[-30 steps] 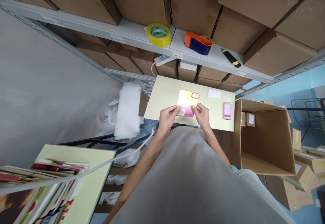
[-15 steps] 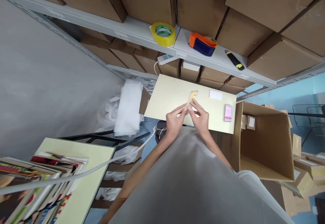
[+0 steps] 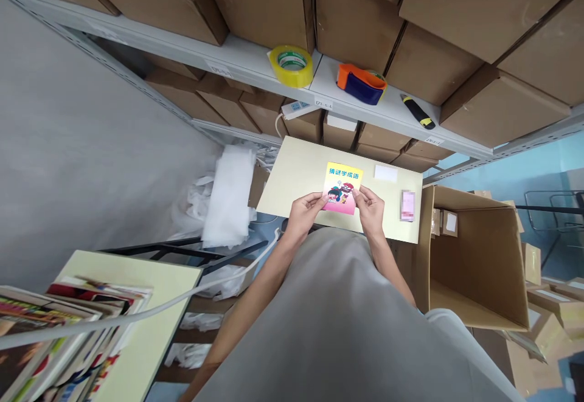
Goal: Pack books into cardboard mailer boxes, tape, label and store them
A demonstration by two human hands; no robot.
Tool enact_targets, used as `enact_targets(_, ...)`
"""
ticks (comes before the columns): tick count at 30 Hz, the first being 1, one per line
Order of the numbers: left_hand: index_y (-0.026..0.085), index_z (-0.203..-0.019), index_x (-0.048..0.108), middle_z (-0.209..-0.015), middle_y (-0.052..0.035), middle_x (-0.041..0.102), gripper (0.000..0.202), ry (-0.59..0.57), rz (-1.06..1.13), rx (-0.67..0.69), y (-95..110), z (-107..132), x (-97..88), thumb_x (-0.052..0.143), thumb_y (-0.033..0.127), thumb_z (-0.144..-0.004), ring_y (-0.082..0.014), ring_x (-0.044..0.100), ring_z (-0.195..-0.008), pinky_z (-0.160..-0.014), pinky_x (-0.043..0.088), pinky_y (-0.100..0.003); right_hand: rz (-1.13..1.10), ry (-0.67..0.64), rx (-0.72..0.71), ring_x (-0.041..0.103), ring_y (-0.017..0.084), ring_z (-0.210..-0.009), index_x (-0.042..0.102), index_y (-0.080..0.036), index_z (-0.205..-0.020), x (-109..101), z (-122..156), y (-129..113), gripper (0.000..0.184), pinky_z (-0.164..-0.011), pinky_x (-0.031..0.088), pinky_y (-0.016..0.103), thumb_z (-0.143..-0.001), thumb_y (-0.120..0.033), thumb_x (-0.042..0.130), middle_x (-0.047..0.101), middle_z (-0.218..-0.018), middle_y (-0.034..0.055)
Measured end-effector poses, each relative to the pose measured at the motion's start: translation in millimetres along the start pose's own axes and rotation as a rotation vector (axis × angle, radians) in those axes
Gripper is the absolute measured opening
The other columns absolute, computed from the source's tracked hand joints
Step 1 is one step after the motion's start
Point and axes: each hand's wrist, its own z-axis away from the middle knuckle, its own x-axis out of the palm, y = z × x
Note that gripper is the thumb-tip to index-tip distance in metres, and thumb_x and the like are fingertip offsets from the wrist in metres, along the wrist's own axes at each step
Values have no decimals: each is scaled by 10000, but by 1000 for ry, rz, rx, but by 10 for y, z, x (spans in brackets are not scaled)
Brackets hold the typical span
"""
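A small book (image 3: 340,184) with a yellow and pink cover, cartoon figures and blue Chinese characters faces up over the pale table (image 3: 292,165). My left hand (image 3: 306,210) pinches its left edge, thumb on the cover. On the opposite edge, my right hand (image 3: 370,207) grips it the same way. The fingers behind the book are hidden. To the right on the tabletop lie a white slip (image 3: 385,173) and a blurred pink rectangular item (image 3: 407,205).
Above the table, a shelf carries yellow tape (image 3: 292,76), an orange and blue tape dispenser (image 3: 361,84), a cutter knife (image 3: 418,112) and cardboard boxes. An open carton (image 3: 479,256) stands right. Books (image 3: 86,323) lie lower left, crossed by a white cable (image 3: 173,300). White foam wrap (image 3: 229,195) stands left.
The book has turned from nearly edge-on to showing its whole front cover. My hands have moved apart, from close together to its two side edges.
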Motion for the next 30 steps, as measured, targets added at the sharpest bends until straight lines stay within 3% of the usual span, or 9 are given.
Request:
enact_targets(3, 178, -1025, 910, -1026, -137, 888, 705, 79, 48, 7, 1, 17, 67, 1011, 775, -664, -304, 839, -987, -956, 699, -451, 80, 12, -55, 877, 343, -1144, 875, -174, -1264, 8, -1, -34, 704, -1028, 741, 503, -886, -767, 845, 892, -1256, 141)
enact_targets(5, 179, -1028, 918, -1044, -137, 893, 705, 144, 42, 57, 11, 21, 86, 1006, 778, -666, -316, 847, -1007, -984, 703, -474, 152, 106, -139, 847, 345, -1266, 855, -176, -1345, 17, 25, -76, 685, -1150, 691, 530, -959, -736, 779, 855, -1377, 152)
enact_targets(8, 180, -1059, 926, -1095, -130, 899, 640, 228, -20, 155, 33, 38, 90, 970, 739, -751, -324, 855, -1026, -1012, 710, -496, 250, 194, -215, 806, 333, -1364, 832, -208, -1426, 68, 120, -135, 623, -1238, 636, 549, -1039, -678, 698, 812, -1479, 138)
enact_targets(10, 191, -1090, 928, -1122, -115, 900, 540, 255, -103, 236, 54, 86, 118, 924, 674, -848, -317, 860, -1043, -1019, 715, -493, 271, 122, -183, 819, 337, -1336, 852, -223, -1390, 138, 199, -149, 600, -1198, 665, 542, -1013, -675, 735, 835, -1435, 124)
enact_targets(13, 226, -1129, 925, -1199, -95, 895, 350, 201, -271, 410, 102, 216, 213, 837, 529, -979, -292, 858, -1111, -1071, 705, -480, 230, 2, -119, 848, 335, -1245, 872, -213, -1313, 251, 275, -146, 622, -1114, 711, 493, -910, -687, 852, 870, -1349, 112)
enact_targets(17, 269, -1199, 909, -1303, -96, 873, 253, 45, -450, 628, 209, 321, 248, 769, 408, -1040, -274, 822, -1229, -1164, 652, -488, 189, 15, -117, 842, 267, -1012, 857, -188, -1075, 238, 223, -186, 565, -950, 719, 380, -930, -731, 798, 892, -1044, 75)
enact_targets(21, 232, -1333, 859, -1425, -148, 823, 495, 150, -394, 423, 304, 205, 45, 805, 593, -1000, -310, 785, -1273, -1062, 669, -465, 114, -21, -46, 764, 226, -832, 808, -194, -966, 84, 131, -232, 602, -749, 657, 315, -860, -785, 847, 813, -828, 43)
enact_targets(25, 166, -1167, 898, -1205, -169, 881, 710, -35, -149, 117, 305, 96, -113, 829, 815, -888, -329, 824, -1119, -1004, 683, -457, 61, -55, 15, 753, 218, -792, 824, -199, -985, -4, 136, -184, 623, -725, 633, 324, -802, -790, 900, 837, -868, 47)
enact_targets(30, 170, -1073, 917, -1103, -147, 893, 730, -4, -46, 62, 209, 141, -52, 955, 816, -737, -338, 837, -1070, -1035, 690, -503, 54, -60, 34, 778, 222, -797, 848, -191, -1015, -22, 150, -104, 609, -723, 636, 328, -809, -761, 914, 868, -913, 64)
